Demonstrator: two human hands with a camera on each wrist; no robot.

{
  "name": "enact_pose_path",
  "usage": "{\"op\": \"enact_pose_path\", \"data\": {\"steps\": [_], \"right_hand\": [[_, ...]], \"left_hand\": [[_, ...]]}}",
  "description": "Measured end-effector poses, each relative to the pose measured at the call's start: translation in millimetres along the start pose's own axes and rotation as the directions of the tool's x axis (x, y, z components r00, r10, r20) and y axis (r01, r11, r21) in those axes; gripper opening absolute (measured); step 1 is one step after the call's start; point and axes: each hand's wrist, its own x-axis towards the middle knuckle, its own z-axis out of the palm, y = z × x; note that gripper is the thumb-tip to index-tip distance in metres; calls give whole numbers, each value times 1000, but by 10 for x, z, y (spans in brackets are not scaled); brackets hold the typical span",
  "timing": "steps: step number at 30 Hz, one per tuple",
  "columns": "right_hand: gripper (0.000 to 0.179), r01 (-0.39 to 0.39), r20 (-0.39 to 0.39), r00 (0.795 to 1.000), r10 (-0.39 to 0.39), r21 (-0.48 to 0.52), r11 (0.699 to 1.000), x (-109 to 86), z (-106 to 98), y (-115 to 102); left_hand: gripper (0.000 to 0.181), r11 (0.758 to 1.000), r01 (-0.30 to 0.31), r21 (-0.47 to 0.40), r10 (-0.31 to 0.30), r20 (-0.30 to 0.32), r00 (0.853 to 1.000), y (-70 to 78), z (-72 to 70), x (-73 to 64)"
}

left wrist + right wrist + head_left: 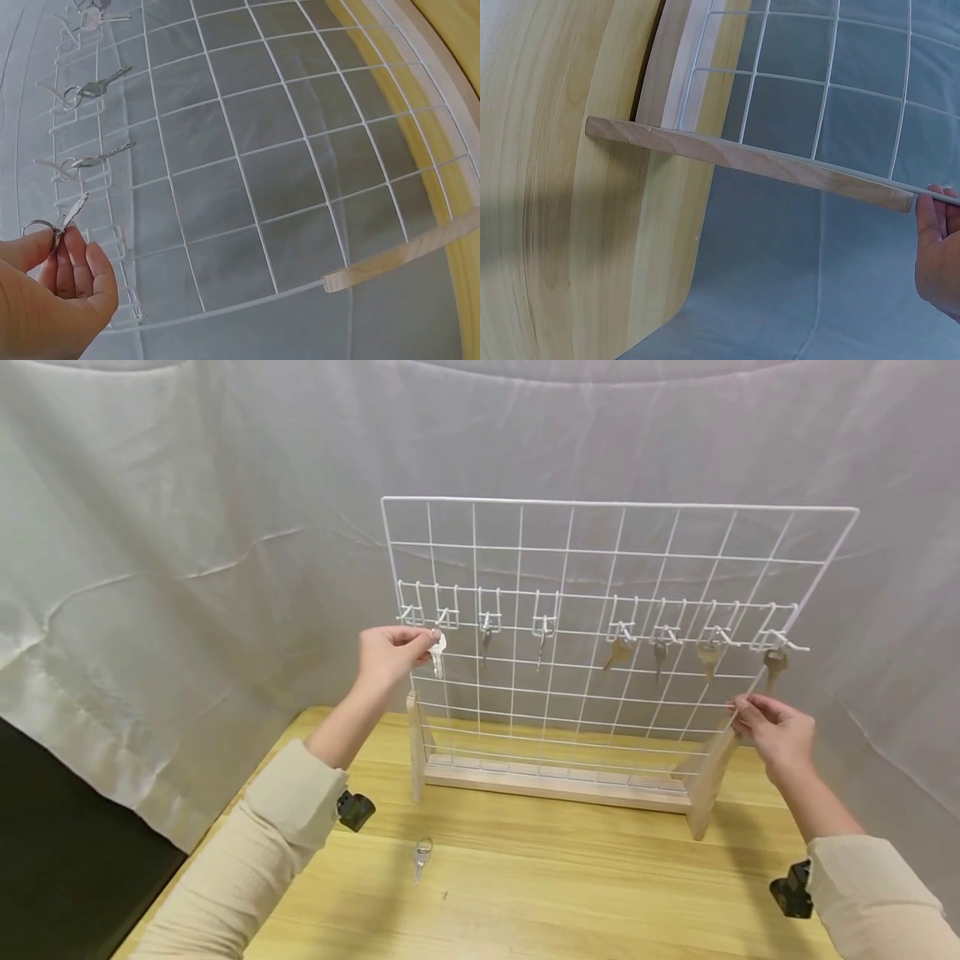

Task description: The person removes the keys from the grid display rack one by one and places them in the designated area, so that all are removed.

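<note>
My left hand point(390, 656) pinches a silver key point(438, 658) by its head and ring, close below the second hook point(446, 617) from the left. In the left wrist view the key point(74, 212) points up past my fingertips, its split ring point(36, 225) at the thumb. The hooks sit on a white wire grid rack point(570, 550). My right hand point(780, 731) holds the grid's right edge between thumb and fingers; in the right wrist view that hand point(939, 247) is just beyond the end of the wooden side support point(742, 159).
Several keys hang from the other hooks, among them a brass-coloured key point(776, 667) at the far right. The leftmost hook point(407, 613) is bare. One more key point(421, 857) with a ring lies on the wooden table point(570, 877). Grey cloth point(247, 527) hangs behind.
</note>
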Motion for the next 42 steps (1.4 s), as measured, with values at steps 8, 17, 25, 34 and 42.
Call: {"op": "enact_pose_path", "data": {"steps": [8,17,25,34,42], "right_hand": [[26,-6,-22,1000,6,-10,1000,-8,-8,-3],[26,4,-9,1000,-5,-30,1000,11,-14,-5],[25,23,0,1000,-23,-16,1000,13,1,6],[24,13,-13,1000,-13,0,1000,8,-6,18],[22,16,-16,1000,-16,-9,1000,9,-12,25]], "left_hand": [[25,998,36,43,-38,40,999,-84,2,-90],[24,994,104,34,-107,72,992,-355,44,-197],[21,988,151,27,-153,95,984,-599,81,-292],[18,984,179,23,-180,107,978,-909,154,-375],[15,972,231,34,-233,111,966,-1179,217,-492]]}}
